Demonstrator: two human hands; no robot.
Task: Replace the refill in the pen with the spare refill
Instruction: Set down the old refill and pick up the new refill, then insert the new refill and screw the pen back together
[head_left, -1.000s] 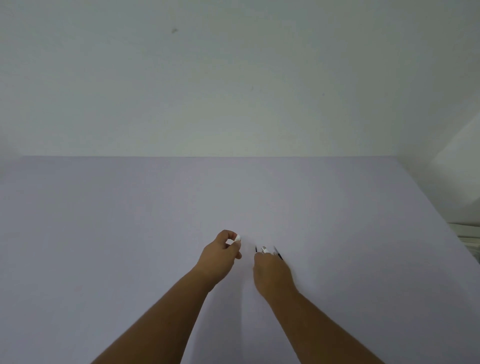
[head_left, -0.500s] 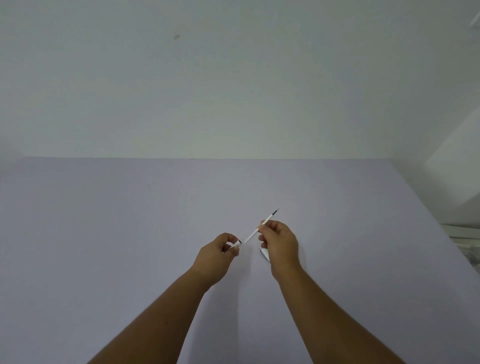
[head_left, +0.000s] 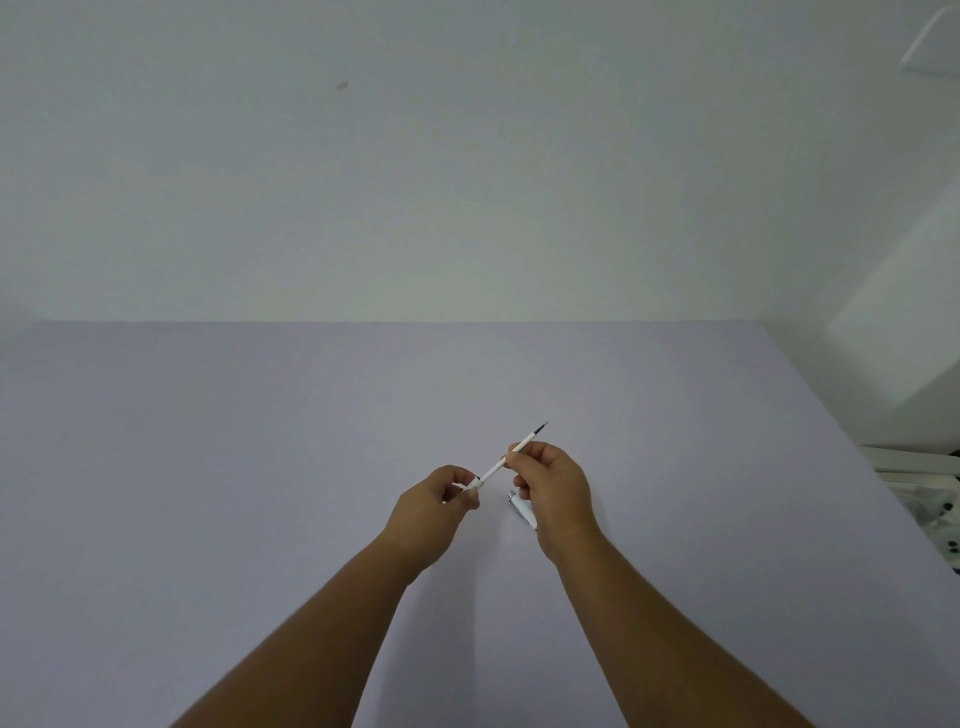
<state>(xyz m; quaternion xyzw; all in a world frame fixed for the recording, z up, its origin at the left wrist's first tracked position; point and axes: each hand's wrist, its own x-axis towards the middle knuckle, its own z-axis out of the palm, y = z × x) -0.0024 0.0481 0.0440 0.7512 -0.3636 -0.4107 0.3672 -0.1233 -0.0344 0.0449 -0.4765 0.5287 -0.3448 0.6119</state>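
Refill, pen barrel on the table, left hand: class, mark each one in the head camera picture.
refill (head_left: 492, 472), head view, white shaft between the two hands.
pen barrel (head_left: 522, 514), head view, white body lying beside the right wrist.
left hand (head_left: 434, 506), head view, back of the hand.

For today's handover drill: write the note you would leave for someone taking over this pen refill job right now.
Left hand: closed on a small white pen piece.
Right hand: pinching the thin white refill, dark tip pointing up and away, its lower end at the left-hand piece.
Pen barrel: lying on the table under the right hand.
Done: pen is apart.
Cannot tell whether this refill is old or spare.
Left: seat the spare refill, reassemble the pen.
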